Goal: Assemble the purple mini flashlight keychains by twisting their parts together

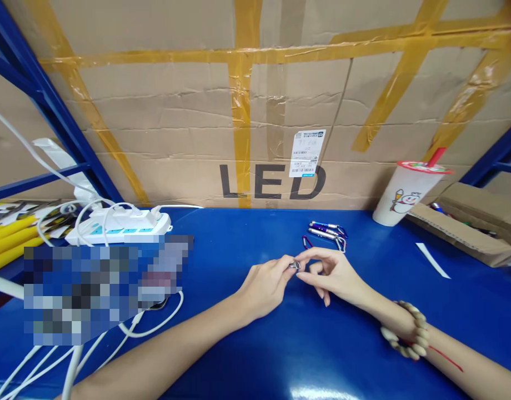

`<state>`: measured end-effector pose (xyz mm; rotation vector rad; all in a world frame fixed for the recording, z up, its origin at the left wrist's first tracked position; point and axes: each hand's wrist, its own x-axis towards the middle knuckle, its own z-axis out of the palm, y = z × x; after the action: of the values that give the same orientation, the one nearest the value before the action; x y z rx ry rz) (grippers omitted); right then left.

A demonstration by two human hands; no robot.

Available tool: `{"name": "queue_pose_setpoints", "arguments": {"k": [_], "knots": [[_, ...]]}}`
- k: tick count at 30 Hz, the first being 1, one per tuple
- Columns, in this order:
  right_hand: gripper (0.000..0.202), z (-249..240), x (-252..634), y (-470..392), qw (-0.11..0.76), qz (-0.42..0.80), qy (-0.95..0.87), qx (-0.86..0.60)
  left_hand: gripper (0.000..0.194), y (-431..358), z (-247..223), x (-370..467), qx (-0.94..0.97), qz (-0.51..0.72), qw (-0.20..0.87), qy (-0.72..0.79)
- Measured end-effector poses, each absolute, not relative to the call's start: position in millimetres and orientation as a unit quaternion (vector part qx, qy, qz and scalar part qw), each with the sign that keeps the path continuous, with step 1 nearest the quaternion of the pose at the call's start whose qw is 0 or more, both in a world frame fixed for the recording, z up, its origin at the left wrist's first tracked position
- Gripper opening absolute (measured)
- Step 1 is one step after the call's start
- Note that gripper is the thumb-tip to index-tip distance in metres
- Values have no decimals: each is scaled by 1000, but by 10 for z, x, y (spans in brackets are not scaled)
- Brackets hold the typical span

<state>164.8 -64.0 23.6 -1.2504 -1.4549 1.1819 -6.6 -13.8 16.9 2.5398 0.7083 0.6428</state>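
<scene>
I can see a lidded drink cup [409,195] with a red straw [436,157] on the blue worktop [342,347], well apart from a white power strip [124,225]. Behind rises a taped carton [189,128] marked LED, bearing a white label [306,153].

The left forearm [189,341] and right forearm [476,366] angle inward; the left hand [264,283] is knuckles-up, fingertips pinched, meeting the right hand's [336,272] curved thumb and forefinger (its other fingers loosely curled).

Bare-armed; wears at four o'clock, around the right wrist [399,321], a bracelet [421,337] of rounded cream-beige beads with a larger whitish bead [389,334] at its nine o'clock, plus a thin red cord [447,358].
</scene>
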Motion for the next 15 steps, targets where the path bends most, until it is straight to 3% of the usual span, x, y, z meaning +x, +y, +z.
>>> {"name": "queue_pose_setpoints", "arguments": {"k": [11, 15], "knots": [[26, 135, 1668, -657, 462, 454, -551, -526, 16, -153, 191, -94, 928, 216, 215, 214], [25, 200, 1540, -751, 517, 433, -501, -543, 17, -159, 194, -112, 932, 204, 224, 199]]}}
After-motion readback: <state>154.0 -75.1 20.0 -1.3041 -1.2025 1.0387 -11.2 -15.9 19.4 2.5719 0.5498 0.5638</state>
